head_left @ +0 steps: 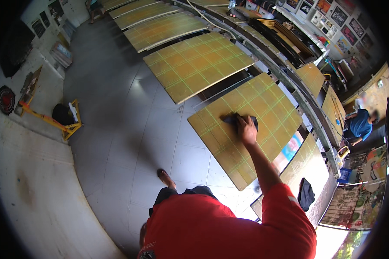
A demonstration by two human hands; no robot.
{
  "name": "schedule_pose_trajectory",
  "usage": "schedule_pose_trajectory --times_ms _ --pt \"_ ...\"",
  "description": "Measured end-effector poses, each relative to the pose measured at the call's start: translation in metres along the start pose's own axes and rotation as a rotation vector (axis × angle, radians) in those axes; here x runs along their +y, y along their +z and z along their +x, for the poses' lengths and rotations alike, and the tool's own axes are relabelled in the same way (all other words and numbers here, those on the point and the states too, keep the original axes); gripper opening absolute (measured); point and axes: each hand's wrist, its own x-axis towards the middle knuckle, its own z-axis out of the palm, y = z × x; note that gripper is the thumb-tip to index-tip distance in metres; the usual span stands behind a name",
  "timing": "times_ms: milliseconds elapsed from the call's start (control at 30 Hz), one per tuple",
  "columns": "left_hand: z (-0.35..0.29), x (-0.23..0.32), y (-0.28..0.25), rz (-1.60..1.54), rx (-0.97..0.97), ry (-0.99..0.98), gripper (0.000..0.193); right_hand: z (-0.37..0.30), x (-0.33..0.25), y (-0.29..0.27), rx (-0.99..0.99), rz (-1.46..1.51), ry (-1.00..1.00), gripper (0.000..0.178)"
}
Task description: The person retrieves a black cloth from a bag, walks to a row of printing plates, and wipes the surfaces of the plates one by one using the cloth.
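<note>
My right hand (247, 130) is closed over a dark cloth (230, 119), pressing it on a tan board (216, 142) near its middle. Bright green grid lines cross the board's surface. Part of the cloth sticks out on both sides of my fingers. My right forearm reaches over the board's near edge. My left hand does not show; only a strip of skin, perhaps the arm, is seen beside my red shirt. Another dark cloth (306, 194) lies on the neighbouring board (309, 162) to the right.
More gridded boards (199, 64) stand in a curving row toward the far left, along a metal rail (304, 101). A yellow metal frame (73, 125) stands on the tiled floor (116, 142) at left. A person in blue (359, 126) is at far right.
</note>
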Motion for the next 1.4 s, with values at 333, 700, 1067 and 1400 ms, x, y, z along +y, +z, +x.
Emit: schedule_pose_trajectory --times_ms 333,700,1067,1400 --pt "0.122 0.339 -0.178 0.407 0.154 1.186 0.037 -0.017 -0.024 -0.014 0.031 0.111 0.17 0.025" --pt "0.054 0.612 0.065 0.966 -0.217 1.827 0.071 0.021 -0.037 0.0 -0.034 0.123 0.119 0.021" --pt "0.055 0.626 0.06 0.964 -0.331 1.8 0.081 0.183 0.066 0.048 0.002 0.069 0.175 0.02" --pt "0.044 0.651 0.059 1.269 -0.546 1.638 0.085 0.08 -0.036 0.07 -0.107 0.213 0.018 0.028"
